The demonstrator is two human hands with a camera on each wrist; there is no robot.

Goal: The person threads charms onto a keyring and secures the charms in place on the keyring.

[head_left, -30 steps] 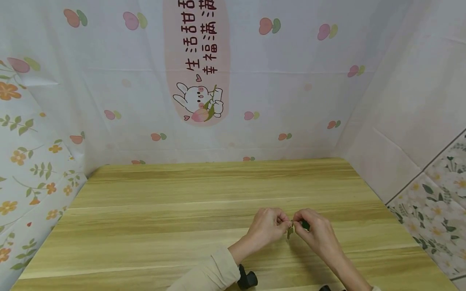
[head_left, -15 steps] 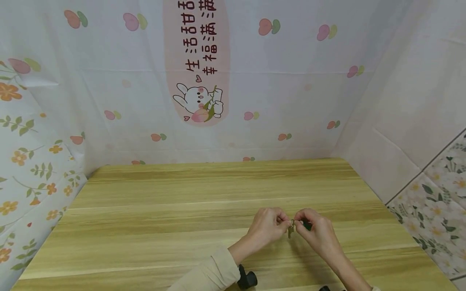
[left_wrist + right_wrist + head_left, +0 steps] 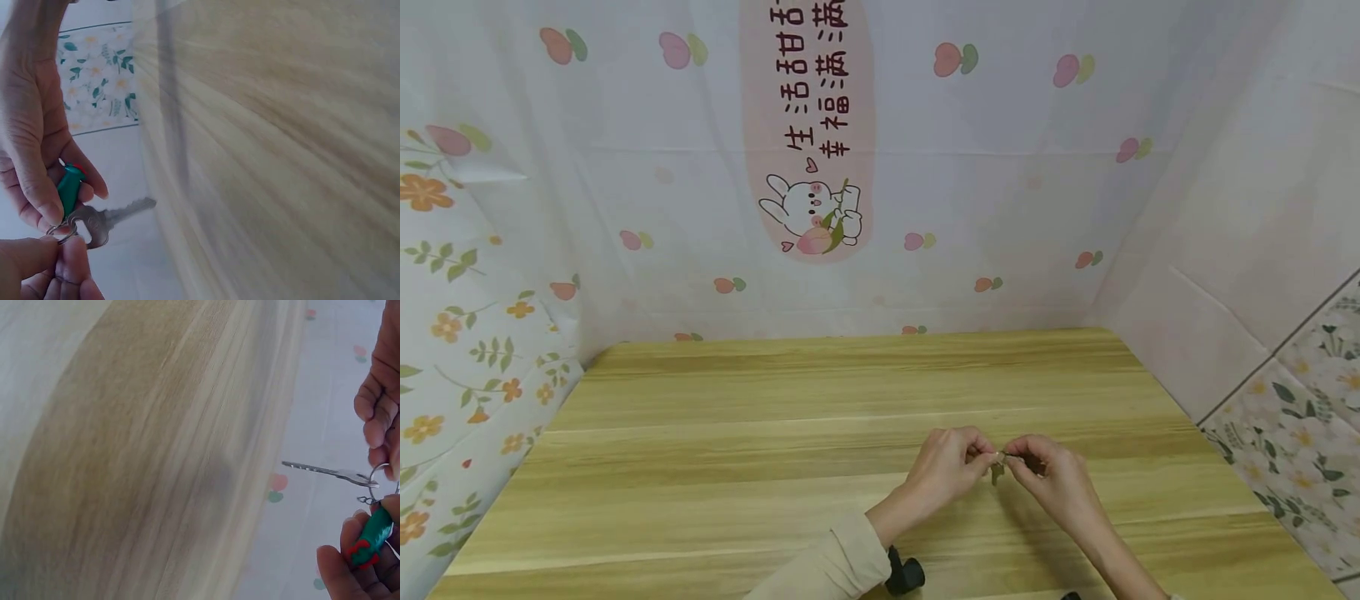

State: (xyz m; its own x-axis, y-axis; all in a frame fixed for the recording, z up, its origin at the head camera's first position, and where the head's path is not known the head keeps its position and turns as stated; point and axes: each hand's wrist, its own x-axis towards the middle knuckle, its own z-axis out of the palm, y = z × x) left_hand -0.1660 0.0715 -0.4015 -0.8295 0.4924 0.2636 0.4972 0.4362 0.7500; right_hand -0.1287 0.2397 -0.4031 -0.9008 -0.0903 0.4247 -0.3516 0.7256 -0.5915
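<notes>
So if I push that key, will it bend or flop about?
The key itself is probably stiff: it looks like straight metal. It may swing, though, as it hangs from a ring. Being thin, it's likely light.

Beyond the left hand's (image 3: 946, 467) grip, leftward and higher, dark-red sideways Chinese lettering (image 3: 793, 90) stands on a pale-pink rounded panel (image 3: 808, 129) of a white fruit-patterned cloth backdrop (image 3: 1000, 183): "生活甜甜" and "幸福满满", reading upward, cropped at the top.
</notes>
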